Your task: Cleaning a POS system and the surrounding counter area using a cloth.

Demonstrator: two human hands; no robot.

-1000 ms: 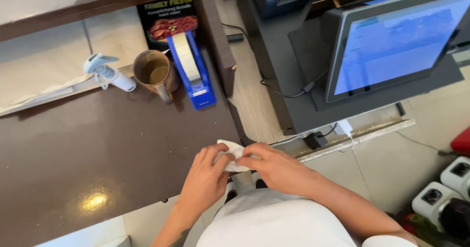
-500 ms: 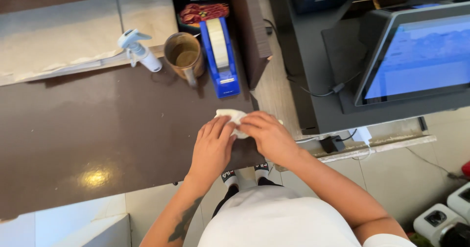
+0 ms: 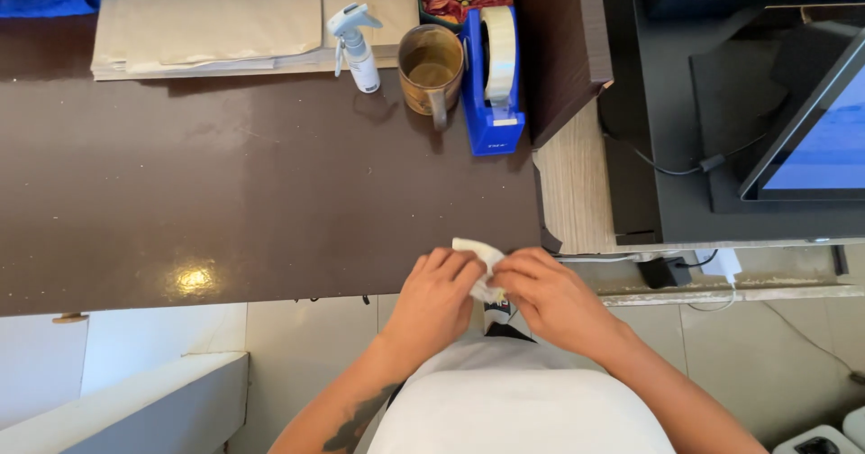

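- The left hand and the right hand met at the near edge of the dark brown tabletop, fingers curled shut around a small crumpled piece of white paper or tissue.
- The white piece sat pinched between both sets of fingertips, its top poking out just over the tabletop's edge; what it was exactly could not be told.
- Both forearms came up from the bottom of the view, over a white garment.
- Well apart from the hands, at the far side of the tabletop, stood a blue tape dispenser with a roll of pale tape, a brown metal mug just beside it, and a small white spray bottle near the mug.
- Flat beige paper sheets lay stacked behind the bottle.
- To the right, a tilted screen with a blue display stood on a black stand.
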